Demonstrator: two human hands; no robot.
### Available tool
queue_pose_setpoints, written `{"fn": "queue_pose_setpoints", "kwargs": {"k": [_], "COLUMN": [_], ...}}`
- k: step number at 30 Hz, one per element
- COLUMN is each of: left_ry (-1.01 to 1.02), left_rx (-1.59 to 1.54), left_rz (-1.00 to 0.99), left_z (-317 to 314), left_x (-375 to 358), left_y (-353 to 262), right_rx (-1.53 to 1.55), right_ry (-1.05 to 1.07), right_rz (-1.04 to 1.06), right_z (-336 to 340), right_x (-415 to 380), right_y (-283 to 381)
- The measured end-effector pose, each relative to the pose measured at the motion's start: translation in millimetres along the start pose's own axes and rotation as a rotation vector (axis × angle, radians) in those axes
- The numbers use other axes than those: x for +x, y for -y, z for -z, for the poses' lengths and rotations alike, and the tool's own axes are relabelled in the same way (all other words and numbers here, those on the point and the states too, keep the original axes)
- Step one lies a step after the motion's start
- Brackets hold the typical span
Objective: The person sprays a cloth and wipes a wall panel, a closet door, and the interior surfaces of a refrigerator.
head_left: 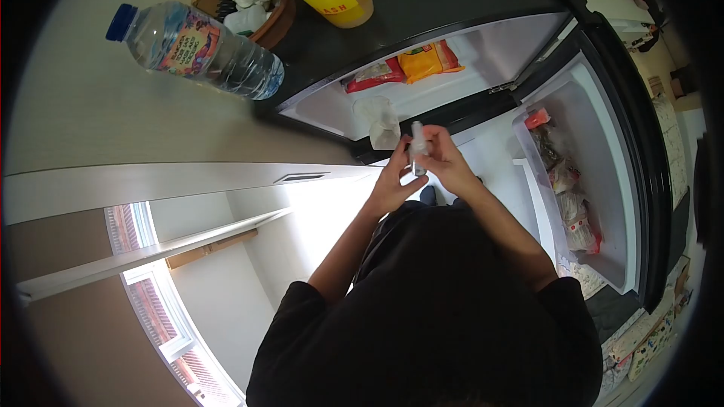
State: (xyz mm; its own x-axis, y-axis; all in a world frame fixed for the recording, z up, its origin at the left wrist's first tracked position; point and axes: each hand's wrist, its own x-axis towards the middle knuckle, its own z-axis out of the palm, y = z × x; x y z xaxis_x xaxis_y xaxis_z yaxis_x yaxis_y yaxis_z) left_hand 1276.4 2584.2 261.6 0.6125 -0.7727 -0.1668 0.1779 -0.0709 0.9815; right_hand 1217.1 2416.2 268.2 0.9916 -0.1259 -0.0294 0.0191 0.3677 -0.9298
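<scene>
Both my hands meet in front of the open freezer, around a small whitish, bottle-like item (418, 148) with a narrow upper end. My left hand (395, 185) grips it from the left, fingers curled about its lower part. From the right, the fingers of my right hand (446, 160) close on it as well. Just beyond them a translucent plastic bag or tub (378, 122) sits at the freezer's front edge. Deeper inside the freezer compartment (490, 49) lie a yellow-orange packet (430, 62) and a red packet (375, 75).
The freezer door (615, 173) hangs open on the right, its shelf filled with bagged food (573, 218). On top stand a clear tub with yellow labels (351, 7) and a brown bowl (275, 26). A water bottle (226, 56) appears at upper left.
</scene>
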Motion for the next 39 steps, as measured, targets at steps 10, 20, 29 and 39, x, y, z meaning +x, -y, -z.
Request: {"fn": "queue_pose_setpoints", "kwargs": {"k": [10,20,29,39], "left_ry": [-0.531,-0.727,-0.711,-0.734], "left_rx": [-0.131,-0.035,-0.025,-0.007], "left_rz": [-0.031,0.059,0.068,0.074], "left_z": [16.1,24.1,25.1,21.9], "left_x": [-61.9,-137.2,-145.9,-143.7], "left_y": [-9.2,-10.6,-15.3,-17.6], "right_rx": [-0.715,-1.709,-1.007,0.007], "right_ry": [0.094,0.035,-0.18,-0.322], "right_rz": [0.179,0.364,0.287,0.285], "right_z": [-24.0,9.1,-73.2,-192.2], "right_x": [78.0,99.9,125.5,122.5], "right_y": [-54.8,-94.7,-121.7,6.4]}}
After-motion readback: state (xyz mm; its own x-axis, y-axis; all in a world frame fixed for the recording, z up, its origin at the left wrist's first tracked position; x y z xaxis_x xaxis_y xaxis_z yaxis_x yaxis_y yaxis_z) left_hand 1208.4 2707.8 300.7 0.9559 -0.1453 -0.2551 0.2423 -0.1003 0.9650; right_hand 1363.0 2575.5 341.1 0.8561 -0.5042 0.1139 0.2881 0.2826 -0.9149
